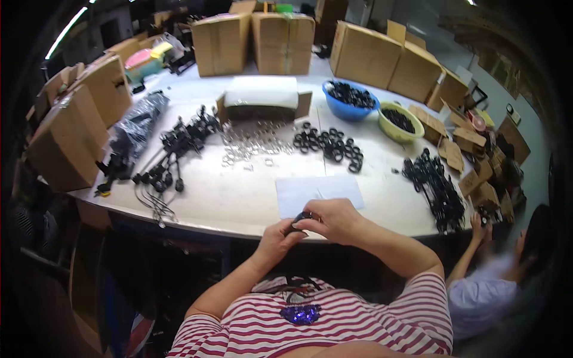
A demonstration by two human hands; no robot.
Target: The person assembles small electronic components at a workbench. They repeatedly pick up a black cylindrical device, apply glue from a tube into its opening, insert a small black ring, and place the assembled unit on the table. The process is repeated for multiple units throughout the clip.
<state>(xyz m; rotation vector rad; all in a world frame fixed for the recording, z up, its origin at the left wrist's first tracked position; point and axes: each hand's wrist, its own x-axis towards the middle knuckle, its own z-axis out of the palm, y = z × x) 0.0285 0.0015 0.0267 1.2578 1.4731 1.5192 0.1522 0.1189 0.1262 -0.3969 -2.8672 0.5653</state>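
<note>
Hands: left hand [278, 232] and right hand [332, 218] pressed together, pinching a small black plastic part [300, 218] | Where: near table [239, 197] edge, over a white paper sheet [334, 190] | Tip: grip firmly, keep it above the sheet so nothing drops.

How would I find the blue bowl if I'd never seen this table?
Start at the long white table and look to its far side, where tall cardboard boxes stand in a row. Just in front of them, right of the flat open white box, sits the blue bowl full of small black parts. Its only neighbouring bowl is yellow-green.
</note>
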